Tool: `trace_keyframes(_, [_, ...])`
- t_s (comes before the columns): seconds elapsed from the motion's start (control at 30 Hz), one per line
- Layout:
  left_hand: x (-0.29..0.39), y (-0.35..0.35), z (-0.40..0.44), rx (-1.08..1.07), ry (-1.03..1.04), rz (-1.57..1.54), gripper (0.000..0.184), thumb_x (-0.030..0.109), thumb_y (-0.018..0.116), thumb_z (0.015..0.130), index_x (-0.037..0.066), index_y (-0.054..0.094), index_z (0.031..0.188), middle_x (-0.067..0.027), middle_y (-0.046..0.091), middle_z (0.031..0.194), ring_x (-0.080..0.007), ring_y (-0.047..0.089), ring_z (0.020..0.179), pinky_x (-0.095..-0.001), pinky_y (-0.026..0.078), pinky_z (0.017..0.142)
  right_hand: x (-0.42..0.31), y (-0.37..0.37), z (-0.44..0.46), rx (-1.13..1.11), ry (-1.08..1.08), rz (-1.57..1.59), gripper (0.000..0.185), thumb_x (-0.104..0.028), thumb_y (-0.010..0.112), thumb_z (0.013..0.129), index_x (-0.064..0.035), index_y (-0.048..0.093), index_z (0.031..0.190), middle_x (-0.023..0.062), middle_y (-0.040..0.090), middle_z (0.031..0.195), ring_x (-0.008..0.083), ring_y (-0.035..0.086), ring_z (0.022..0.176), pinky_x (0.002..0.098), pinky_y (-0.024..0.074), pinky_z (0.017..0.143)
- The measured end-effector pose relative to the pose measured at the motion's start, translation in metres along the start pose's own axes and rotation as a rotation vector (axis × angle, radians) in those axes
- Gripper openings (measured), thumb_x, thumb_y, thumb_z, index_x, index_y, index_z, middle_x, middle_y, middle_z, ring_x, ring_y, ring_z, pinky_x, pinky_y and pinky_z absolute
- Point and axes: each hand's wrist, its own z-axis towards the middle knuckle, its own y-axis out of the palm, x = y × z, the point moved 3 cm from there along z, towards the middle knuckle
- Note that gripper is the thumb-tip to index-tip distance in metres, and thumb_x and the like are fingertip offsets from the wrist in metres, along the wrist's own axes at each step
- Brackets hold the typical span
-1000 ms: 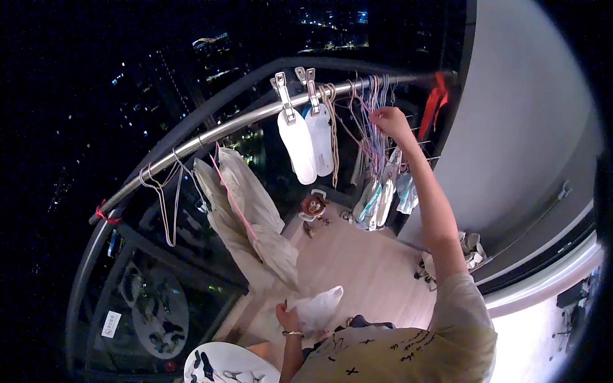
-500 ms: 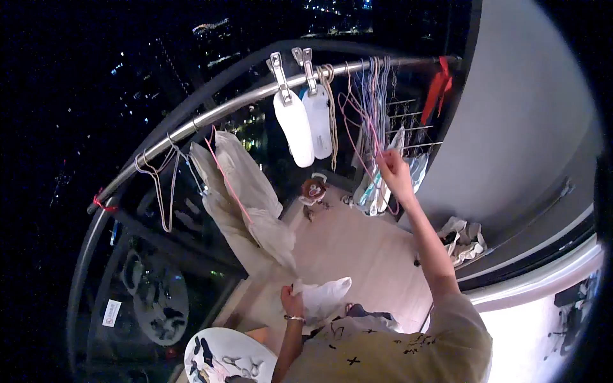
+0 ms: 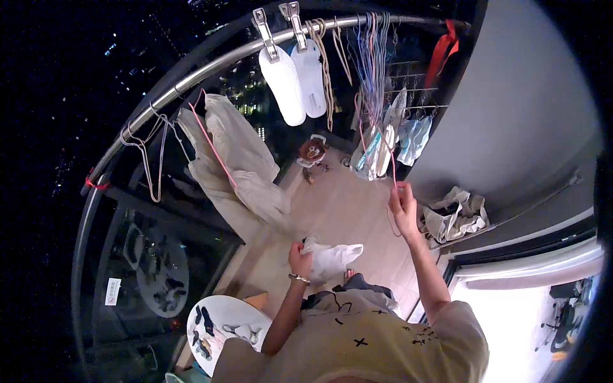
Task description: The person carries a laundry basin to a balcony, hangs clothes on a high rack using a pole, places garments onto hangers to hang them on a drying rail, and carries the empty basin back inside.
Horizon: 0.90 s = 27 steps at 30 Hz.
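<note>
My left hand [image 3: 299, 260] is closed on a white piece of clothing [image 3: 336, 256], bunched up and hanging low in front of my body; its exact kind cannot be made out. Out to the right, my right hand [image 3: 403, 209] grips a thin pink clothes hanger [image 3: 393, 163], away from the rail. Beyond it, a bunch of bluish and grey hangers [image 3: 373, 70] hangs from the curved metal rail [image 3: 236, 60]. Pale trousers [image 3: 239, 147] drape from another pink hanger to the left.
Two white insoles [image 3: 281, 86] hang from metal clips. A white round table [image 3: 223, 306] at lower left bears dark socks and small items. A clip rack with cloths [image 3: 415, 137] hangs at right, above a fabric heap [image 3: 456, 214]. A red ribbon [image 3: 442, 54] is tied near the wall.
My right hand has come down from the hangers, bringing the pink hanger off the rail toward me. My left hand still holds the white clothing. The view has tilted downward.
</note>
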Motion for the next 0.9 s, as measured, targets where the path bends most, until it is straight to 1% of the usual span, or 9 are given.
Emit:
trace_keyframes(0.07, [0.006,0.003,0.000,-0.023,0.010,0.000,0.021,0.005,0.059,0.057,0.002,0.046,0.074,-0.0048,0.046,0.066,-0.0146,0.043,0.064,-0.0279,0.040,0.060,0.012,0.005,-0.004,-0.032,0.072,0.032,0.013,-0.015,0.046,0.087,-0.0053,0.043,0.094,-0.0029,0.038,0.049,0.0045,0.034,0.044,0.0216,0.0258,0.040])
trace_keyframes(0.2, [0.037,0.005,-0.002,-0.058,0.026,0.113,0.022,0.007,0.062,0.059,0.002,0.047,0.074,-0.0073,0.049,0.067,-0.0171,0.045,0.062,-0.0284,0.040,0.060,0.029,0.013,-0.013,-0.101,0.149,0.016,0.013,-0.015,0.046,0.087,-0.0043,0.044,0.093,0.0009,0.041,0.049,0.0071,0.037,0.044,0.0249,0.0303,0.041])
trace_keyframes(0.4, [0.036,0.028,0.012,-0.065,0.086,-0.055,0.022,0.006,0.062,0.061,0.003,0.046,0.076,-0.0104,0.051,0.066,-0.0205,0.049,0.061,-0.0315,0.041,0.059,0.067,-0.016,-0.092,-0.132,-0.042,-0.010,0.013,-0.014,0.055,0.081,-0.0047,0.046,0.084,0.0004,0.046,0.057,0.0059,0.040,0.051,0.0237,0.0323,0.044])
trace_keyframes(0.5, [0.080,0.035,0.012,-0.036,0.217,0.019,0.024,0.005,0.062,0.061,0.005,0.045,0.079,-0.0106,0.052,0.066,-0.0252,0.053,0.061,-0.0344,0.042,0.057,0.073,-0.016,-0.118,-0.075,0.197,0.000,0.015,-0.016,0.058,0.080,-0.0051,0.048,0.079,0.0005,0.047,0.057,0.0063,0.040,0.051,0.0227,0.0325,0.045])
trace_keyframes(0.63, [0.112,0.040,0.015,-0.228,0.336,0.242,0.030,0.006,0.062,0.061,0.009,0.044,0.086,-0.0107,0.054,0.069,-0.0308,0.056,0.064,-0.0373,0.043,0.056,0.062,-0.021,-0.112,0.038,0.345,-0.051,0.018,-0.019,0.053,0.084,-0.0023,0.054,0.078,-0.0009,0.047,0.055,0.0055,0.040,0.052,0.0224,0.0325,0.045])
trace_keyframes(0.67, [0.114,0.041,0.017,-0.253,0.352,0.312,0.033,0.007,0.063,0.061,0.009,0.044,0.087,-0.0116,0.055,0.071,-0.0308,0.056,0.065,-0.0366,0.043,0.057,0.064,-0.023,-0.111,0.051,0.165,-0.143,0.017,-0.018,0.051,0.086,-0.0020,0.056,0.085,-0.0006,0.048,0.056,0.0050,0.039,0.053,0.0224,0.0313,0.045])
trace_keyframes(0.77, [0.117,0.048,0.026,-0.316,0.412,0.552,0.037,0.010,0.063,0.062,0.011,0.041,0.092,-0.0125,0.057,0.070,-0.0330,0.057,0.064,-0.0409,0.043,0.056,0.035,-0.047,-0.120,-0.081,0.264,-0.125,0.017,-0.017,0.051,0.085,-0.0022,0.059,0.088,-0.0003,0.048,0.056,0.0055,0.038,0.052,0.0220,0.0305,0.045])
trace_keyframes(0.8, [0.118,0.051,0.030,-0.332,0.432,0.636,0.038,0.012,0.063,0.063,0.011,0.040,0.094,-0.0126,0.058,0.069,-0.0342,0.057,0.063,-0.0435,0.043,0.055,0.025,-0.059,-0.128,-0.176,0.391,-0.090,0.018,-0.014,0.052,0.085,-0.0011,0.060,0.092,0.0034,0.057,0.065,0.0068,0.046,0.058,0.0218,0.0373,0.051])
trace_keyframes(0.9, [0.123,0.060,0.041,-0.357,0.483,0.787,0.042,0.015,0.063,0.064,0.011,0.037,0.097,-0.0136,0.059,0.068,-0.0333,0.058,0.063,-0.0441,0.044,0.055,-0.006,-0.082,-0.145,-0.323,0.331,-0.061,0.018,-0.011,0.052,0.084,0.0007,0.060,0.094,0.0082,0.063,0.078,0.0100,0.055,0.070,0.0230,0.0430,0.062])
